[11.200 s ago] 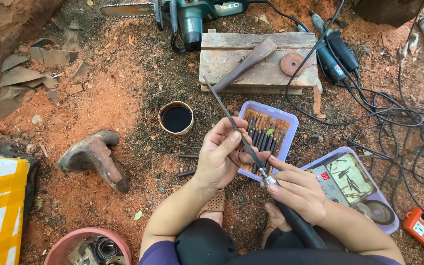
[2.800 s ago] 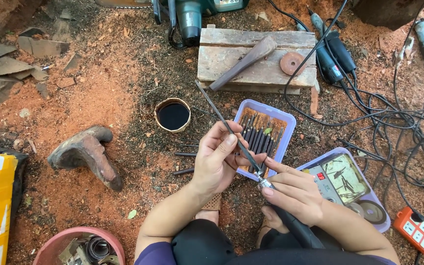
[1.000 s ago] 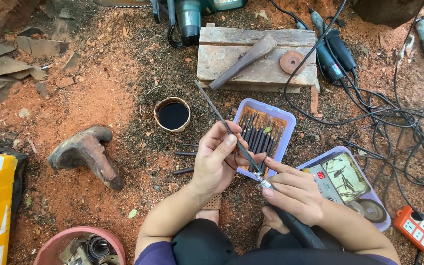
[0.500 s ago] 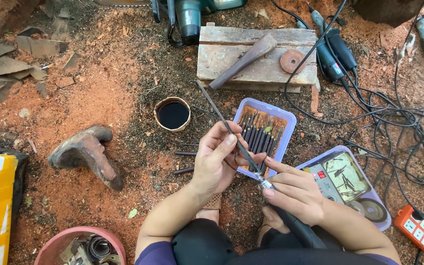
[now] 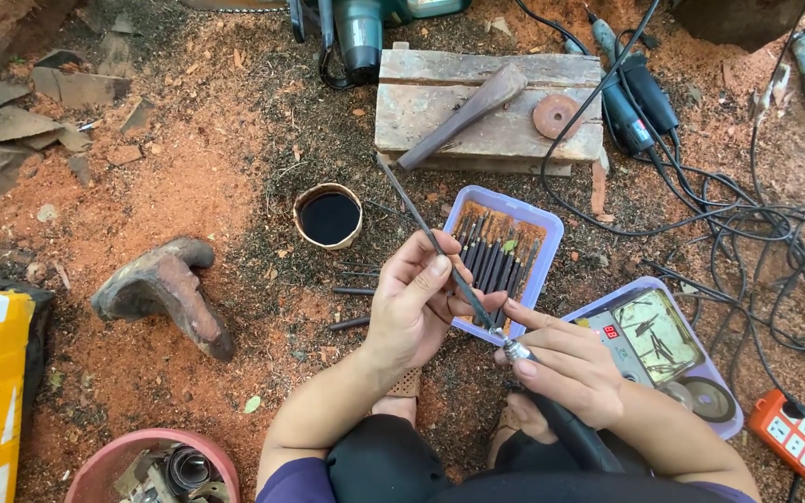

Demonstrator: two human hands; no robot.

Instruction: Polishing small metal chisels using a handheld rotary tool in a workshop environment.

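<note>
1. Nearest the body, the right hand (image 5: 566,368) is clenched around the black handpiece (image 5: 566,428) of a rotary tool, with its metal tip (image 5: 512,349) pointing up-left.
2. The left hand (image 5: 412,303) pinches a thin dark rod (image 5: 430,237) between thumb and fingers. The rod runs from the tool tip, across the left hand, out toward the wooden block (image 5: 486,112).
3. Progress, as a judgement: the rod meets the tool tip, so the work on it looks in hand and not complete. Whether the tip grips the rod or only touches it cannot be told.
4. Just beyond the hands lies the purple tray (image 5: 505,265), holding many similar dark rods. Several loose rods (image 5: 351,307) lie on the ground left of the tray.
5. Right of the purple tray sits a second tray (image 5: 663,340) with small parts and a disc; further right is an orange power strip (image 5: 798,436).
6. Left of the purple tray stands a round cup (image 5: 329,216) of dark liquid.
7. Open room: bare ground lies left of the cup. Right of the purple tray, tangled cables (image 5: 747,224) crowd the ground.
8. Beyond the purple tray, the wooden block and power tools (image 5: 635,98) close off the far side.
</note>
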